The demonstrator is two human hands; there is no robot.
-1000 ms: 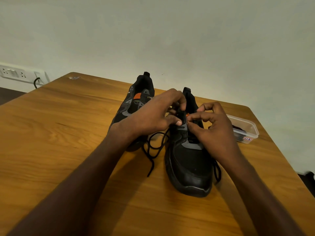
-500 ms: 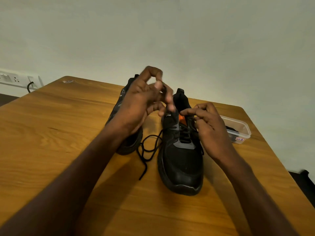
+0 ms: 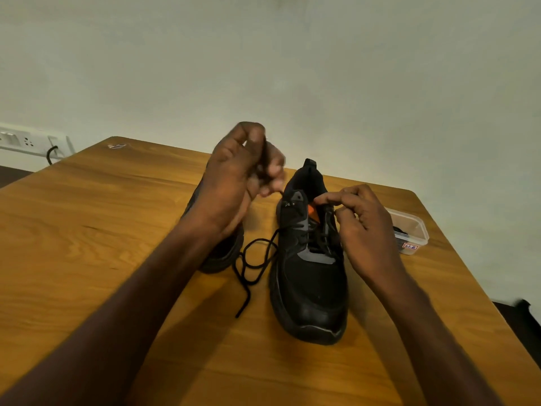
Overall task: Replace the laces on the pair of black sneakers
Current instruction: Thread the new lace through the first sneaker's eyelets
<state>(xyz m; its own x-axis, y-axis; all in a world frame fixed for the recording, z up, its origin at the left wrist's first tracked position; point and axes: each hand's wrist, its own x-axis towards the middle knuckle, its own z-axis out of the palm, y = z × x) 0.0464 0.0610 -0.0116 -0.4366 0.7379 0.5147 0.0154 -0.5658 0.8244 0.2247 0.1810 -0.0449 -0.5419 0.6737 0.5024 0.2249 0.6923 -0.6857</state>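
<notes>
Unlacing near sneaker (image 3: 310,276), toe pointing at the camera on table (image 3: 87,230). Left hand (image 3: 234,183) lifted clear above the shoe, fingers curled, pinching what looks like lace (image 3: 254,259) — blurred, so not certain; likely drawing the strand up out of an eyelet. Right hand (image 3: 360,230) pinching at the top eyelets beside the orange tab, probably steadying the upper against the pull. Loose lace end trailing on the table between the shoes. Second sneaker (image 3: 222,253) mostly hiding behind the left forearm. Plastic tub (image 3: 409,230) sitting near the right hand, something dark inside, possibly the spare laces.
</notes>
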